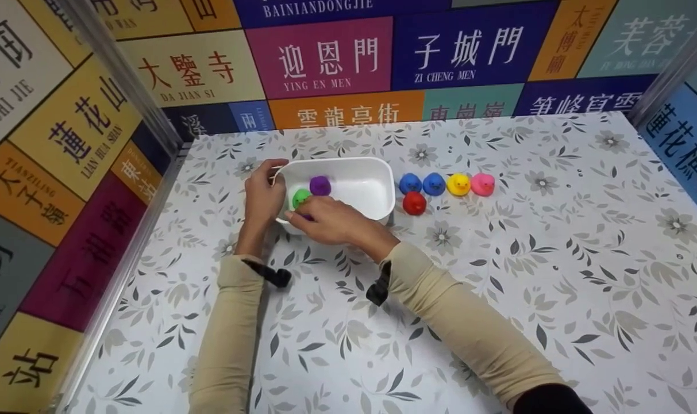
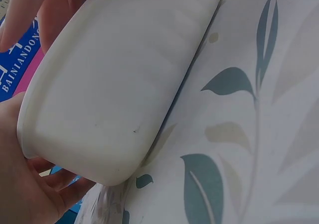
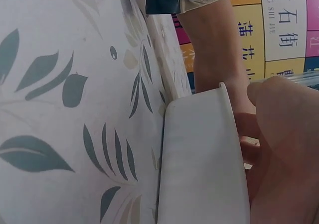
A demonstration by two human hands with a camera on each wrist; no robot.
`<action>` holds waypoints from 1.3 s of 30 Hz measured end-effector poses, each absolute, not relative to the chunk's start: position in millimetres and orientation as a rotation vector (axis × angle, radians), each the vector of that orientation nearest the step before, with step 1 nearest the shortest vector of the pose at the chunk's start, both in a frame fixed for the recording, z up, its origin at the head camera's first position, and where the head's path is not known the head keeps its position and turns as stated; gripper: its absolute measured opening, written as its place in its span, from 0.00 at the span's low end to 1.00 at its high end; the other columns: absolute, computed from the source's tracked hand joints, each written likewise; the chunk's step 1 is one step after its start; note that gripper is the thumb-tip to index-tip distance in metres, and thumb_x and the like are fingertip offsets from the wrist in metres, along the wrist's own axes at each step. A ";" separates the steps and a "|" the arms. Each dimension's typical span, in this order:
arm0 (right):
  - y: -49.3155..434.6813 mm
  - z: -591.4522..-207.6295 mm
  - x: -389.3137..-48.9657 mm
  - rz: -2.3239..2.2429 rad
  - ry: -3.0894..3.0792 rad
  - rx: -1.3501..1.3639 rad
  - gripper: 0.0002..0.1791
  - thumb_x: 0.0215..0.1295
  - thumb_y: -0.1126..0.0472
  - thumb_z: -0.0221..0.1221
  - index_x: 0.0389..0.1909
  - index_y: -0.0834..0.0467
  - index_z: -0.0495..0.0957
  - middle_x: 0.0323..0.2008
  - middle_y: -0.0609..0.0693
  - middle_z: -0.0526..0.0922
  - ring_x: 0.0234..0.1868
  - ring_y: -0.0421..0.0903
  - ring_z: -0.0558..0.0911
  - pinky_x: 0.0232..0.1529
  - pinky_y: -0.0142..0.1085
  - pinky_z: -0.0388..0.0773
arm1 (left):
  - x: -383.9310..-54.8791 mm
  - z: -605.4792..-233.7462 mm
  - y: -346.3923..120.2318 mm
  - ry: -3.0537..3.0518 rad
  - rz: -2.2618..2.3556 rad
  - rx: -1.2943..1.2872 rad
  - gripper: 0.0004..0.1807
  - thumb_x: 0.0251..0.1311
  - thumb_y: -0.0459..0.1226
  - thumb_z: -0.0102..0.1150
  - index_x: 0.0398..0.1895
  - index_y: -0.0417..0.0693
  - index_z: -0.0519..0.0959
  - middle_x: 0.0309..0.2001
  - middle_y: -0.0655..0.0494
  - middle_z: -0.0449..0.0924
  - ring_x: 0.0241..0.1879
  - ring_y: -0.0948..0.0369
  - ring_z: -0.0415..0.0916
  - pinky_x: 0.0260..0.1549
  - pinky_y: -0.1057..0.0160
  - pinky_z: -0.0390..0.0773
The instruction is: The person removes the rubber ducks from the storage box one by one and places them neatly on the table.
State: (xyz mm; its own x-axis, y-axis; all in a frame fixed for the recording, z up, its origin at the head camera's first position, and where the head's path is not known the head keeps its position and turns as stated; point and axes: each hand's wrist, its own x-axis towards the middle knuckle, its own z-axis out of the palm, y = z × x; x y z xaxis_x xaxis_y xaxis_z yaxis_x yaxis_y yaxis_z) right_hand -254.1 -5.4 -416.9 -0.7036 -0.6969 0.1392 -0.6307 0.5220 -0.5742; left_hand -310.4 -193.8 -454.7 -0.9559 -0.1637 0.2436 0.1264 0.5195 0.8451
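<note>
In the head view, a white box (image 1: 362, 198) with rounded corners and a raised rim stands on the floral-patterned bench (image 1: 337, 356). The left-hand grip (image 1: 266, 192) is curled on the box's left end. The right-hand grip (image 1: 331, 219) reaches in over the near rim; a bit of purple shows beneath it, but I cannot tell whether it grasps anything. Inside sit a green toy duck (image 1: 300, 197) and a purple toy duck (image 1: 320, 186). Only here do the ducks outside show: two blue toy ducks (image 1: 410, 184), a yellow toy duck (image 1: 458, 184) and a pink toy duck (image 1: 483, 184) in a row, a red toy duck (image 1: 414, 203) before the leftmost.

The left wrist view adds the box's smooth outer wall, bearing a small dark mark (image 2: 135, 131).

The right wrist view shows plain wall and flared lip, the right fingertips hidden.
</note>
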 end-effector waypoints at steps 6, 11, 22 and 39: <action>-4.8 -418.5 -254.7 -0.990 2.684 -1.095 0.25 0.86 0.48 0.51 0.24 0.52 0.77 0.21 0.43 0.72 0.25 0.43 0.73 0.32 0.37 0.70 | -309.9 -456.0 -193.5 -2.480 -1.425 0.042 0.20 0.75 0.33 0.52 0.64 0.51 0.84 0.60 0.49 0.89 0.58 0.55 0.86 0.58 0.53 0.82; -2.5 -419.5 -256.4 -1.065 2.706 -1.028 0.21 0.83 0.50 0.56 0.26 0.53 0.79 0.21 0.43 0.73 0.26 0.42 0.74 0.32 0.35 0.70 | -309.8 -457.3 -193.7 -2.473 -1.414 0.022 0.19 0.75 0.33 0.52 0.64 0.50 0.84 0.58 0.47 0.90 0.56 0.54 0.87 0.57 0.53 0.82; 5.0 -417.6 -256.4 -1.197 2.784 -0.881 0.14 0.70 0.59 0.68 0.51 0.63 0.89 0.51 0.58 0.88 0.55 0.54 0.85 0.63 0.45 0.81 | -310.8 -455.0 -191.9 -2.483 -1.409 0.032 0.19 0.75 0.32 0.53 0.63 0.51 0.85 0.58 0.46 0.90 0.55 0.54 0.86 0.56 0.53 0.81; 22.4 -424.3 -254.4 -1.499 2.807 -0.904 0.06 0.67 0.62 0.73 0.42 0.57 0.89 0.47 0.55 0.84 0.47 0.48 0.84 0.51 0.38 0.85 | -310.9 -454.6 -194.2 -2.466 -1.400 0.022 0.19 0.75 0.31 0.53 0.63 0.49 0.85 0.58 0.45 0.90 0.55 0.54 0.87 0.55 0.54 0.82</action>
State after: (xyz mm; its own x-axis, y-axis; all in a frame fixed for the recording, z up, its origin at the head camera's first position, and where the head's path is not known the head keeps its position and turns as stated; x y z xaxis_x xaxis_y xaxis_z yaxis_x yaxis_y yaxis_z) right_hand -254.4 22.4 -424.3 -0.8380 -0.3854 0.3863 -0.5354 0.4441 -0.7184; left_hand -310.9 -194.2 -454.6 -0.9536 -0.1617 0.2541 0.1354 0.5235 0.8412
